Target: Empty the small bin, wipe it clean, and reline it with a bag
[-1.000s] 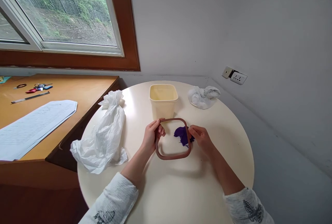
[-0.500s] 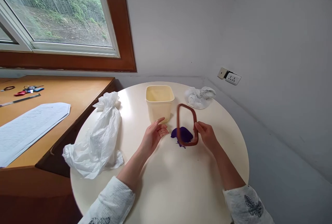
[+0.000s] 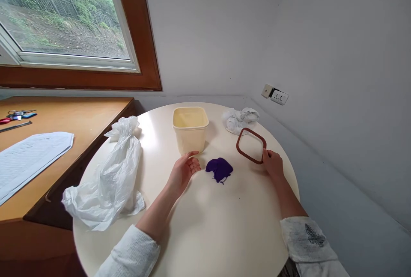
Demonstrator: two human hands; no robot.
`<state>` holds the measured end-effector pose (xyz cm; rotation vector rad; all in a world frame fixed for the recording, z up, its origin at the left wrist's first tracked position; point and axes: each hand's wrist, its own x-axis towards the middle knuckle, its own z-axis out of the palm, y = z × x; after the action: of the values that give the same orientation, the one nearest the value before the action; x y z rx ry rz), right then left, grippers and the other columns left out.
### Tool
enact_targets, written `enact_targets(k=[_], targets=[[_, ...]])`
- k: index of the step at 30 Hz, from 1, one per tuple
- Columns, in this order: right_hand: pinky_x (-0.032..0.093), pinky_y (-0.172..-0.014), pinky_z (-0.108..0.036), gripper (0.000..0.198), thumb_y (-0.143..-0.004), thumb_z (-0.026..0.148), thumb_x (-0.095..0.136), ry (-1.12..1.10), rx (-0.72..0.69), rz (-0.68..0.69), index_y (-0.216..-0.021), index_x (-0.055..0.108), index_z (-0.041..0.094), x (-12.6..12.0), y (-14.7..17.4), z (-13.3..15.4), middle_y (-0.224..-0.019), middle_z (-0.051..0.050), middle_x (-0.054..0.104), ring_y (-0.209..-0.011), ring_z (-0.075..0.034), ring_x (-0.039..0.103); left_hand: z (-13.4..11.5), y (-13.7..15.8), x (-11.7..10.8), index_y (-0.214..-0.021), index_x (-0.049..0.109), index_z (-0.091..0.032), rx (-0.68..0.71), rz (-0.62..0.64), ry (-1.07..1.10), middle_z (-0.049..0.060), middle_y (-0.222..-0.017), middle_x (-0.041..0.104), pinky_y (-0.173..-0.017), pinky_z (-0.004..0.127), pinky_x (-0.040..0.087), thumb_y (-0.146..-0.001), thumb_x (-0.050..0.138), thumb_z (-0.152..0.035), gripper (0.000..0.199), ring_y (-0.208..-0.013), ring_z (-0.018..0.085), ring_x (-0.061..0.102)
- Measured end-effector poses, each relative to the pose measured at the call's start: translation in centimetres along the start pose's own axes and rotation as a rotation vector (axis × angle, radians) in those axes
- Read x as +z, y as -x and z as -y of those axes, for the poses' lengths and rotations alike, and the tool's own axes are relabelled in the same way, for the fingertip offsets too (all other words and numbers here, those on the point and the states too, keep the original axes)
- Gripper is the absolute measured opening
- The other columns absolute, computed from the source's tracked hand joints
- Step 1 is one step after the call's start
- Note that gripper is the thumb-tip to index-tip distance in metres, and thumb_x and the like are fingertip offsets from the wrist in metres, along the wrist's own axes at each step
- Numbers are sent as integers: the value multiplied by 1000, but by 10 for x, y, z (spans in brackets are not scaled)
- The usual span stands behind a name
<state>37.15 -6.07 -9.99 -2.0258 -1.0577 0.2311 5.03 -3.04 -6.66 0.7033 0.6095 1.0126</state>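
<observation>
My right hand pinches the near right corner of a brown, rounded-square rim ring, held over the right side of the table. My left hand is held palm inward with fingers loosely bent and apart, nothing in it, just in front of a cream plastic bin. The bin stands upright, its top uncovered. Between my hands lies a small dark purple piece, thin and folded, with a ragged near edge; I cannot tell whether it is cloth or plastic film.
A long crumpled white plastic bag covers the left of the round table. Another crumpled whitish bag lies at the back right. Beside the table, a wooden desk bears papers and keys. Walls enclose the back and right.
My right hand has carried the brown ring to the right, away from above the purple piece, and tilted it flatter. The left hand stays by the bin. The whole view has shifted slightly.
</observation>
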Motion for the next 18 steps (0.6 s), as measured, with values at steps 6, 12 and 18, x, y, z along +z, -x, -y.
enact_targets(k=[6, 12, 18], targets=[[22, -44, -26, 37, -78, 40, 39, 142, 19, 63, -47, 34, 22, 3, -3, -6, -45, 1, 42, -43, -12, 34, 1, 0, -2, -95, 62, -14, 7, 6, -24, 3, -68, 57, -69, 30, 44, -80, 54, -37, 29, -64, 14, 54], [22, -43, -26, 37, -78, 39, 39, 226, 17, 103, -46, 34, 22, 4, -3, -5, -44, 1, 41, -41, -12, 34, 1, 0, -2, -96, 62, -15, 5, 18, -25, 2, -68, 57, -69, 29, 44, -81, 53, -37, 28, -64, 13, 54], [21, -43, -26, 35, -76, 35, 41, 278, 8, 141, -45, 35, 22, 4, -2, -4, -43, 2, 39, -40, -11, 31, 0, 1, -1, -94, 62, -15, 7, 9, -11, 3, -67, 57, -68, 29, 45, -79, 55, -37, 28, -63, 13, 53]])
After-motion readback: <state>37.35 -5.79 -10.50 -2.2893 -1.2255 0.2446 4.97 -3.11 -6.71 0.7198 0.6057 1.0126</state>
